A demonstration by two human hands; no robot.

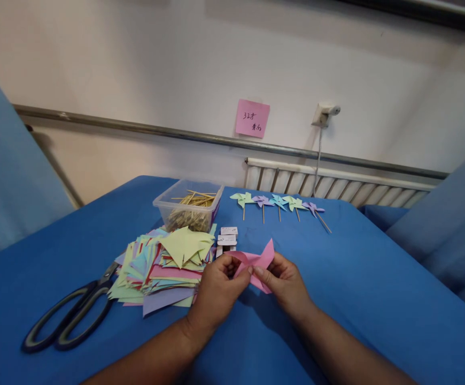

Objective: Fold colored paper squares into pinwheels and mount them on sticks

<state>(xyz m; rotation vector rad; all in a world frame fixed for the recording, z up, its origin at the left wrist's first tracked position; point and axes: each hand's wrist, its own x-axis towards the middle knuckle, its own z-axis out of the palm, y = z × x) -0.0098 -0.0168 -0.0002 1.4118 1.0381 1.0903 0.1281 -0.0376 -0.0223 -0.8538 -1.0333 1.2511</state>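
Between my two hands is a pink paper pinwheel (263, 260), its blades folded in toward the middle. My left hand (219, 283) pinches it from the left, with the thumb pressed near its centre. From the right, my right hand (286, 280) grips it the same way, thumb tip close to the other thumb. The fingers behind the paper are partly hidden. Just left of my left hand lies a pile of cut coloured paper squares (168, 272), a pale yellow one on top. Small white boxes (227, 238) stand beyond my left hand.
A clear plastic tub (188, 206) of thin wooden sticks stands behind the paper pile. Large scissors (76, 310) lie at the left. Several finished pinwheels (279, 201) on sticks lie in a row at the far edge of the blue-covered table (377, 289). A pink note (252, 118) hangs on the wall.
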